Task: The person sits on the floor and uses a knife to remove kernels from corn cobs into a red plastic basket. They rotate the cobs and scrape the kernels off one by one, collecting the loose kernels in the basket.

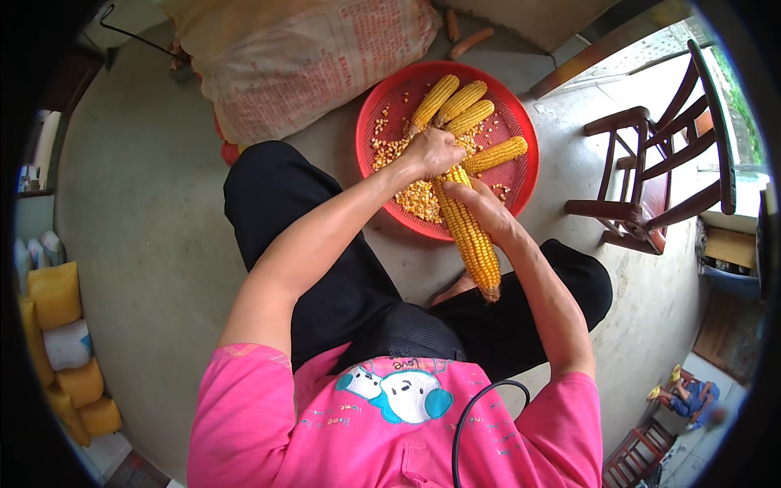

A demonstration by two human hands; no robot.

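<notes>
My right hand (488, 207) is wrapped around a yellow ear of corn (468, 238), whose brown-tipped end points down toward my lap. At the ear's upper end my left hand (433, 152) is curled with the fingers bent; what lies under them is hidden. Both hands are over a round red plastic mesh basket (531, 183) on the floor. Loose corn kernels (420, 200) are heaped at its left and lower left. Several more ears, among them one ear of corn (497, 154) at the right, rest in the basket around my left hand.
A large woven sack (305, 67) lies behind the basket, with bare corncobs (471, 43) beside it. A dark red wooden chair (659, 152) stands at right. Yellow containers (55, 296) line the left edge. Another person (692, 396) sits far off at lower right. A black cable (457, 433) crosses my pink shirt.
</notes>
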